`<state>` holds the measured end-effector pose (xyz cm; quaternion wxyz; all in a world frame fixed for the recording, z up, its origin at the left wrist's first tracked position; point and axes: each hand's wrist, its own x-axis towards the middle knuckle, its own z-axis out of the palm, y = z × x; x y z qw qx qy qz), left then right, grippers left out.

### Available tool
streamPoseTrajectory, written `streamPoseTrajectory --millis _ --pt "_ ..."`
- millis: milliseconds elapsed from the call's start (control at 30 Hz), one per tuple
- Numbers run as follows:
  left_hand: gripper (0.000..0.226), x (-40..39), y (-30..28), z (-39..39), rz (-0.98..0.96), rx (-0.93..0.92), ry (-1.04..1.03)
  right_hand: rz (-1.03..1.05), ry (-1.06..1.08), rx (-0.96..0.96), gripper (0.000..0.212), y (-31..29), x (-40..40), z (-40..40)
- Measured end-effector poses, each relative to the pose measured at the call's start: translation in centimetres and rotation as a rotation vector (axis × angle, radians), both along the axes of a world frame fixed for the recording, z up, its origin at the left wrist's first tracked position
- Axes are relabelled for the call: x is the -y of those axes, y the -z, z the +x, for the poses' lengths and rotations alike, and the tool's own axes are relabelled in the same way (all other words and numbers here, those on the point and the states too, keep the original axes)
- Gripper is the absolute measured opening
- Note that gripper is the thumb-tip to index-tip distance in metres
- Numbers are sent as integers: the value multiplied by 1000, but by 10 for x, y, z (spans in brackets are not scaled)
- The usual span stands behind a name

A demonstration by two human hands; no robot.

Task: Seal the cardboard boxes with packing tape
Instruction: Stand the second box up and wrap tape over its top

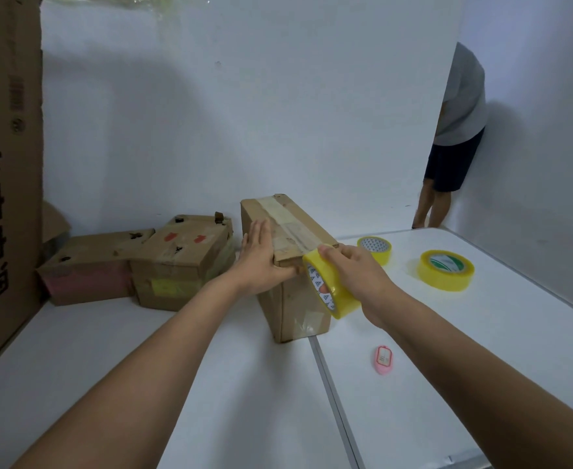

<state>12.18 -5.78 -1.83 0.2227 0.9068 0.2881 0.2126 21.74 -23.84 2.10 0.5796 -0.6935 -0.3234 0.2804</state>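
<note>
left of box: two worn boxes (136,265) crowd wall side
right: two tape rolls (446,270), pink cutter (384,360)
front: bare table (210,384)

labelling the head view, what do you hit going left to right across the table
tall carton → pink-banded box → red-marked box → left hand → held tape roll → pink cutter → big tape roll

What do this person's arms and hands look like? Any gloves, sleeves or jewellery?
Both arms are bare from the bottom edge of the picture to the fingertips, with no sleeve in view. The left hand and the right hand wear no gloves, and no watch, bracelet or ring shows on the wrists or fingers. No cables or markings show on them either.
</note>
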Motion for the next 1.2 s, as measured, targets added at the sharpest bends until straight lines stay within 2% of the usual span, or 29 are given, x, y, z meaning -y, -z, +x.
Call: streamPoseTrajectory --millis 133,433,700,800,933,1033,1100,1200 --pt "124 1 1 -1 5 -4 -24 48 32 -69 31 6 -1 -4" --pt "123 1 -4 1 -27 -38 -45 94 9 -42 18 18 -1 -7" --pt "124 -4 -2 3 6 -91 -74 118 72 0 32 30 -6 -7" --pt "120 -3 -8 3 55 -161 -91 69 69 -13 28 31 -8 -5" --pt "118 2 -24 -4 133 -298 -19 -65 38 -201 40 31 -11 -6" --pt "124 -6 -44 -21 40 -474 63 -137 31 -229 41 30 -15 -3" --pt "115 -15 -57 -28 -34 -466 79 -159 19 -221 42 28 -18 0" --pt "83 -28 -71 -12 -32 -302 47 -189 0 -189 38 26 -21 3"
